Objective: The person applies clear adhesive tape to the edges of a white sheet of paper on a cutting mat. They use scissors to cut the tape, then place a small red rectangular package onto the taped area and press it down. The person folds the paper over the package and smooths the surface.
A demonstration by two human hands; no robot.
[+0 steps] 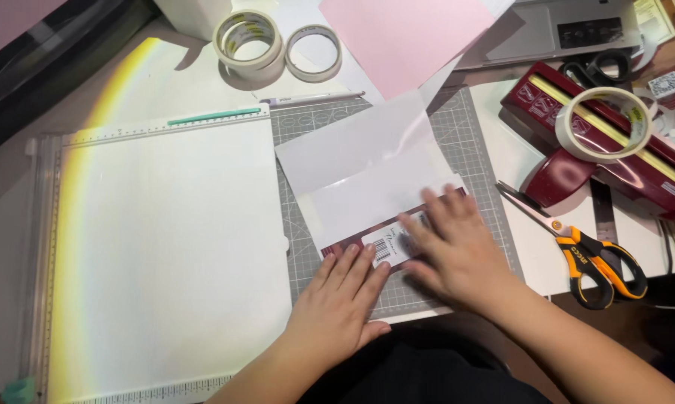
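A dark red flat packet with a white label [386,243] lies on the grey cutting mat [472,135], partly under a folded white sheet of paper [367,168]. My left hand [341,303] lies flat with fingers spread, its fingertips touching the packet's lower left edge. My right hand [457,251] presses flat on the packet and the lower edge of the white sheet. Neither hand grips anything.
A large white scoring board [165,247] fills the left. Two tape rolls [277,49], a pen [311,98] and pink paper [405,37] lie at the back. Orange-handled scissors [591,258], a dark red trimmer [554,179] with a tape roll [605,123], and black scissors [603,67] sit right.
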